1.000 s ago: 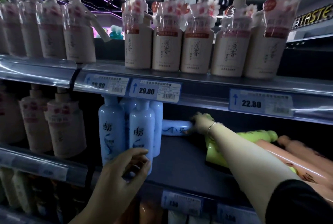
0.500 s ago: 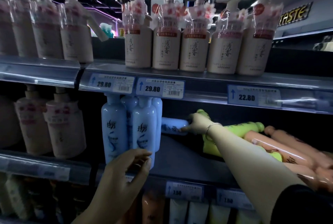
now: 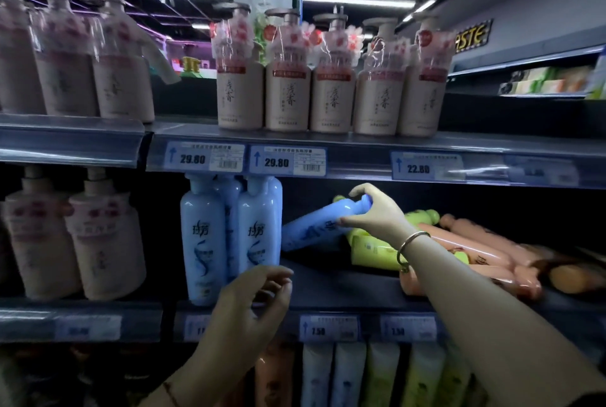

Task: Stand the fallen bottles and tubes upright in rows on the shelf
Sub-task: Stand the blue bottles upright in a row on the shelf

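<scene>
The right hand [image 3: 373, 210] gripped a tilted blue bottle [image 3: 314, 226] by its neck, raising it toward the standing blue row [image 3: 229, 236], while the loosely open, empty left hand [image 3: 252, 305] steadied that row on the middle shelf [image 3: 344, 288]

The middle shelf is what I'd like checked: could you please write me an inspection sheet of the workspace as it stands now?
Surface: middle shelf, dark, bare strip at the front.
Job's things: tilted blue bottle, cap end raised; standing blue bottles grouped at left; green bottles and peach bottles lying fallen.
Clutter: nothing seen.
Hands: right hand grips the tilted blue bottle near its cap; left hand open, beside the standing blue bottles.
Cables: nothing seen.
Surroundings: beige pump bottles upright above; price tags; tubes below.
</scene>
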`<state>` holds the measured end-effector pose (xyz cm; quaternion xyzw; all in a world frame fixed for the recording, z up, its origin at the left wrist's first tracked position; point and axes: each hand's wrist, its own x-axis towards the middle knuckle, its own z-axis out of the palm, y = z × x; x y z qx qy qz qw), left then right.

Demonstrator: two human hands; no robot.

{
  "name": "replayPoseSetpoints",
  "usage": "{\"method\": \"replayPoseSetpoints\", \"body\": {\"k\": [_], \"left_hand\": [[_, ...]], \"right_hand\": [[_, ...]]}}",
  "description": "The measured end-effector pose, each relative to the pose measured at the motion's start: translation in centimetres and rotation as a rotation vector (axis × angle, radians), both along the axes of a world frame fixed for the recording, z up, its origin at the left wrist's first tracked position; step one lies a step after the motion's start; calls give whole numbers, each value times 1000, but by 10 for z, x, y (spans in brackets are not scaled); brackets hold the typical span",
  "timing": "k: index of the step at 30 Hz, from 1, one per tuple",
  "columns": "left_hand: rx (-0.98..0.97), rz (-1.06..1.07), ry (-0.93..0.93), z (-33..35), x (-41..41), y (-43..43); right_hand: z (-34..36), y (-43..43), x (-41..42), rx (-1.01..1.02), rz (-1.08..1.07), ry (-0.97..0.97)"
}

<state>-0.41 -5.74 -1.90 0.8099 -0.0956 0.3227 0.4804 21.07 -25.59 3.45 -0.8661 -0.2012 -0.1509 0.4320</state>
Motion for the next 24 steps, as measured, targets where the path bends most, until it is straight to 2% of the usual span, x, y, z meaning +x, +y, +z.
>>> {"method": "replayPoseSetpoints", "body": {"k": [4, 9, 13, 17, 20, 24], "left_hand": [[40, -72, 20, -4, 24, -10], [75, -64, 39, -12, 73, -23], [69, -50, 166, -14, 104, -32], [-5, -155, 272, -17, 123, -37], [-37, -165, 255, -20, 130, -37], [-12, -79, 218, -25, 131, -40]], "right_hand": [[0, -20, -21, 191, 0, -20], [1, -33, -31, 371, 67, 3], [9, -30, -35, 391, 70, 10], [15, -16, -36, 424, 137, 35], [11, -9, -28, 429, 214, 85], [5, -3, -21, 404, 290, 96]]}}
